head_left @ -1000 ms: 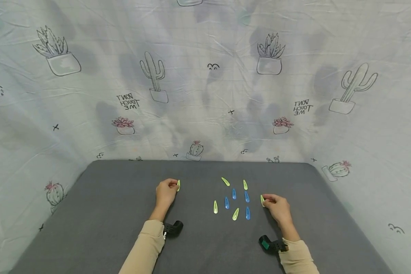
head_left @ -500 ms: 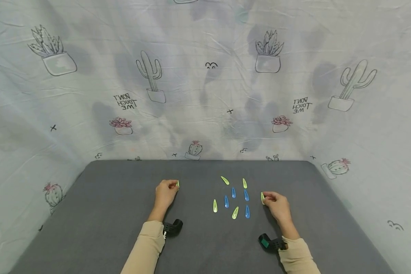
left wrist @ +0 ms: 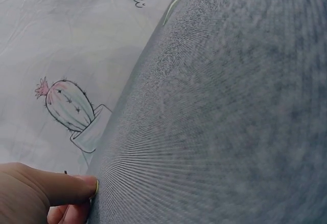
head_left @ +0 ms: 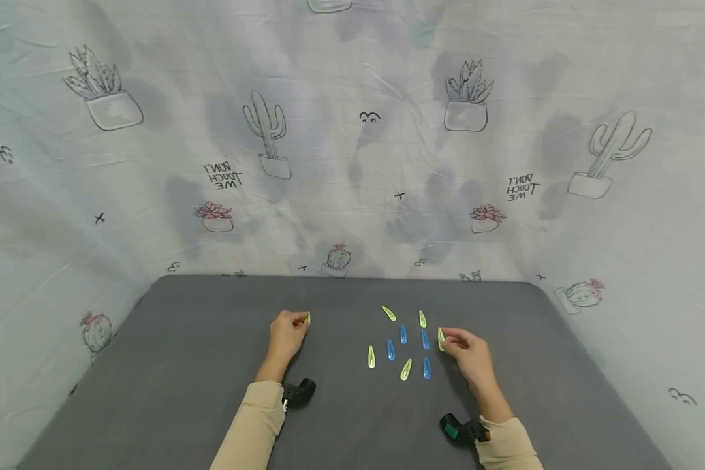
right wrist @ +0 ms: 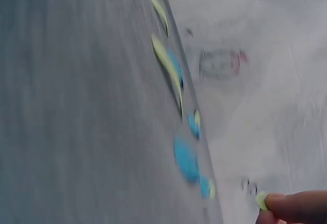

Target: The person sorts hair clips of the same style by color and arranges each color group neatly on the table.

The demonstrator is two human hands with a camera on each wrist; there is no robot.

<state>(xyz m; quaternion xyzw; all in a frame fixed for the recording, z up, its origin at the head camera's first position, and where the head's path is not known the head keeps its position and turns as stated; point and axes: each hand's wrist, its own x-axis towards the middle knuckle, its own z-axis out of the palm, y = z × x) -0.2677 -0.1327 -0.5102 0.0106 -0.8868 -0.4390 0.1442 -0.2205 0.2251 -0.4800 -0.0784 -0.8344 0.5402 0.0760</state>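
Head view: left hand pinches 1 lime clip, right hand another clip, both at fingertips.

From my head view, the desk spans the lower frame, a cloth behind it. I see eight clips on it, right of lower centre, between the left grip, well apart, and the right grip, near.

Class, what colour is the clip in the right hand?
The clip is yellow-green, clearest in the head view.
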